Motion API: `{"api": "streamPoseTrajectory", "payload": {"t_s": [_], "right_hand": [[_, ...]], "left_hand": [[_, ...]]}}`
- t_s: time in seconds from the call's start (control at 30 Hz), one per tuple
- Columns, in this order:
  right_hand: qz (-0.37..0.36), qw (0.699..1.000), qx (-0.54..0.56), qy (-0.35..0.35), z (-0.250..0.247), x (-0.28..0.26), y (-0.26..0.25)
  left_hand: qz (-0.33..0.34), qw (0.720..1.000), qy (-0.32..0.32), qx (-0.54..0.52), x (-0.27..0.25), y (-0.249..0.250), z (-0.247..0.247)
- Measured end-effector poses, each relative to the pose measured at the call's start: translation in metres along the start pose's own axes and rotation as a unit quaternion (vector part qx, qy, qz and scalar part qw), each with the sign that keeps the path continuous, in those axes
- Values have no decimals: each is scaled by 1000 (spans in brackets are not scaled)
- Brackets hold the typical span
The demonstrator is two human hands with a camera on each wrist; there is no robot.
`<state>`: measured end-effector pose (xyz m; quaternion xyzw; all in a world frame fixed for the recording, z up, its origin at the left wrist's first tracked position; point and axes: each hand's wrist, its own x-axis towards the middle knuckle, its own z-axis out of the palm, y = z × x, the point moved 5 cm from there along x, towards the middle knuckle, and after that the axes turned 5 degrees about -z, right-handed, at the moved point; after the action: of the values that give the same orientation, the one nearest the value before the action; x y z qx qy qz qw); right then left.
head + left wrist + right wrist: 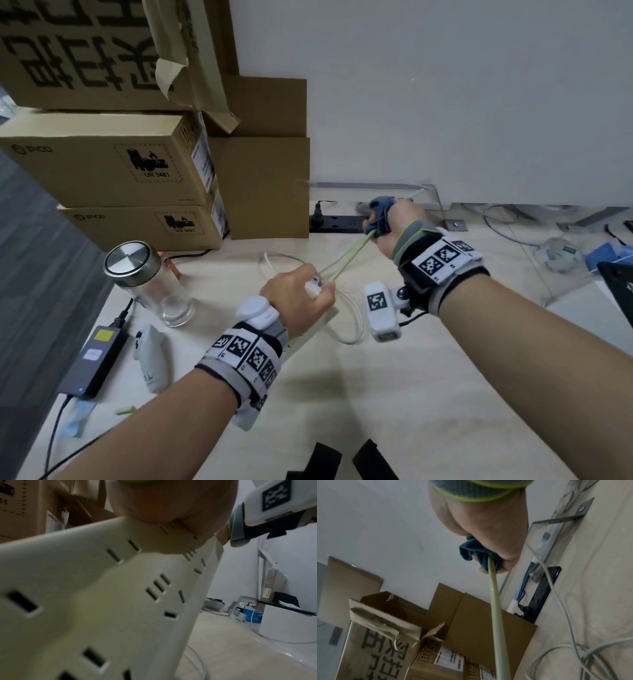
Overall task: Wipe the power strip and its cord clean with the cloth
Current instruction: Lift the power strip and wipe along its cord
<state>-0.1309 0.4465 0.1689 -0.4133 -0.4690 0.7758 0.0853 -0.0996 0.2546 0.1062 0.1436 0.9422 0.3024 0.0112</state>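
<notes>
Wiping cord [349,255] with cloth [380,214].
Left hand [296,301] clasping strip [120,588] end; right hand [394,224] fisted round cloth and taut cord above bench [394,394].

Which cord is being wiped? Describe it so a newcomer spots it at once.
Start at the stacked cardboard boxes; right of them, above the desk, both hands hold one taut pale yellowish cord. It alone runs through the blue cloth in the right hand, unlike the slack grey cables.

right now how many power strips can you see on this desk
2. A white power strip is held up in the left hand; a black power strip lies by the wall behind the right hand. Others may be hidden behind the boxes.
</notes>
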Motion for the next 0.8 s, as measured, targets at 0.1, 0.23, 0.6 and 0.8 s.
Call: {"api": "streamPoseTrajectory", "payload": {"t_s": [0.1,0.23,0.6,0.8], "right_hand": [[-5,997,64,-37,6,9,3],[-6,987,94,-130,19,-8,24],[-94,954,-252,-134,23,-26,77],[-78,950,-286,-100,21,-21,64]], "left_hand": [[-30,999,-10,-3,1,-6,6],[-45,999,-6,-18,15,-5,-1],[-58,998,-1,-31,21,-7,5],[-49,998,23,-44,0,-3,2]]}}
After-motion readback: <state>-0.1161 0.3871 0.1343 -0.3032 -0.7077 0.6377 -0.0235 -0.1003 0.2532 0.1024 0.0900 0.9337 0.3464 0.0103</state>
